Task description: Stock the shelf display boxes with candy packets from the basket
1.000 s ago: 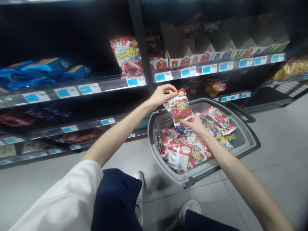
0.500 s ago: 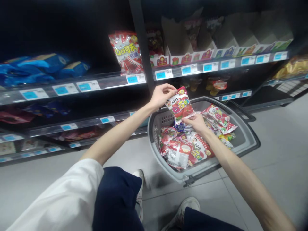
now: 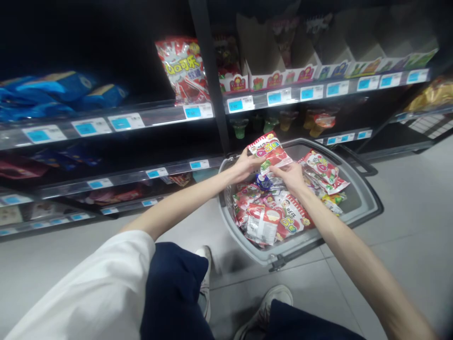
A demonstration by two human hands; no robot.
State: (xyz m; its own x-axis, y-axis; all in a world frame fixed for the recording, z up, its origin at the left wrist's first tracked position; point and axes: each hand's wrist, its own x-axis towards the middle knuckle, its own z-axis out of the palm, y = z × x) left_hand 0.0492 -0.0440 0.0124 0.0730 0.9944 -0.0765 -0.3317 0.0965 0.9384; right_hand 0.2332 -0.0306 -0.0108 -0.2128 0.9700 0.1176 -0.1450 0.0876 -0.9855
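Between my two hands is a red and white candy bag [image 3: 272, 150], held tilted over the near-left part of a grey shopping basket [image 3: 244, 252]. My left hand [image 3: 247, 165] grips its left side, the thumb across the front. At the bag's lower right edge, my right hand [image 3: 290, 175] pinches it with thumb and fingers. Below lie several similar bags in the basket, among them a red candy bag [image 3: 292, 217] and a bag lying back side up [image 3: 262, 225]. Another red and white bag [image 3: 323, 167] rests at the right inside the basket.
Beyond the basket runs a dark shelf with price tags [image 3: 240, 104]. Open display boxes [image 3: 265, 80] stand on its upper right level, jelly cups [image 3: 239, 127] below. A large red candy bag [image 3: 184, 71] and blue packages [image 3: 60, 89] are left. The basket handle [image 3: 357, 163] juts rightward.
My left hand has moved from the candy bag's top corner down to its left side. The bag's top has tipped back, while my right hand stays at the lower edge.
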